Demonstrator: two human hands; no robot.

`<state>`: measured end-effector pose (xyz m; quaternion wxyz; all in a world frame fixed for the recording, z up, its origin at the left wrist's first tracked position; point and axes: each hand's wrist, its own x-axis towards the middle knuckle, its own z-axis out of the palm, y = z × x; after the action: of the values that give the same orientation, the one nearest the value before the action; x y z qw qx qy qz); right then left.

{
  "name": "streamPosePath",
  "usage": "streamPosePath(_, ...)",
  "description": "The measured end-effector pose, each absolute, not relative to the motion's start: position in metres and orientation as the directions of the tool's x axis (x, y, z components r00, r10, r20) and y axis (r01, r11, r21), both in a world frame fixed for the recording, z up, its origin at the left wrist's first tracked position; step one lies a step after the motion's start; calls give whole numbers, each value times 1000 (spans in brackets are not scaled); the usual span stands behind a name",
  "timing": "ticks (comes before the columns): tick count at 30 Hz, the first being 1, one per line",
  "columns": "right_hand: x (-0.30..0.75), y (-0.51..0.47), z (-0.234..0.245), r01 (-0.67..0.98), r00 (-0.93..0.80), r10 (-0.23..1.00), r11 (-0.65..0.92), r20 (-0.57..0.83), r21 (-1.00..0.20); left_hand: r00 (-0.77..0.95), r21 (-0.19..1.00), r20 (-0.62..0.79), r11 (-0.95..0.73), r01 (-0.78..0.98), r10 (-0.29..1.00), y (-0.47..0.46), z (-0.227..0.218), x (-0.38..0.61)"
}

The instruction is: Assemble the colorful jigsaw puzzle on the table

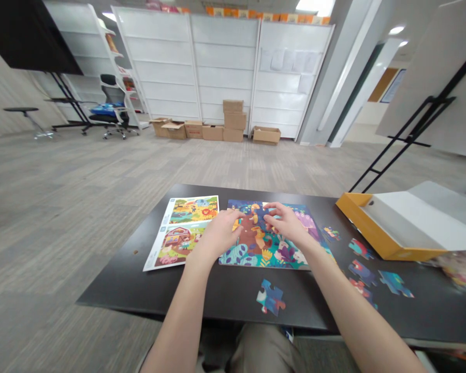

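Two hands are at work here, your left hand [216, 234] and your right hand [284, 221], both curled over the jigsaw puzzle [272, 254]. Their fingertips draw in narrow around a dark blue patch near its top middle, but you can't tell whether either hand is holding a piece there. The puzzle lies flat on the dark table [112, 282], a bright scene of brown ground and leafy greens. Your main risk is a palm or wrist dragging across it, which could push neighbouring pieces out of line, since no raised frame shows around them. Watch the loose jigsaw piece [271, 297] below the puzzle too: it's near the table's front edge, so a careless forearm could sweep it off. More loose pieces [363, 264] lie right of the puzzle, beyond them an orange box tray [373, 228], and a printed picture sheet [180, 233] lies just left of the puzzle.
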<state>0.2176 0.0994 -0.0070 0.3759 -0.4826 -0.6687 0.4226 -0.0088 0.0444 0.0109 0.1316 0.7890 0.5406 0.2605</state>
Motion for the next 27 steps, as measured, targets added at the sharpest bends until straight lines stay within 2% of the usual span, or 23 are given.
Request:
streamPosePath(4, 225, 112, -18, 460, -159, 976, 205, 146, -864, 327, 363, 198, -379, 851, 924, 46, 1, -3)
streamPosePath(10, 226, 118, -29, 577, -132, 977, 214, 169, -788, 328, 336, 111, -346, 876, 938, 43, -1, 1)
streamPosePath(21, 228, 121, -25, 571, -91, 983, 183, 160, -800, 326, 348, 114, -345, 872, 938, 45, -5, 0)
streamPosePath(27, 223, 121, -31, 561, -162, 959, 283, 232, -778, 336, 346, 106, -352, 870, 936, 43, -2, 0)
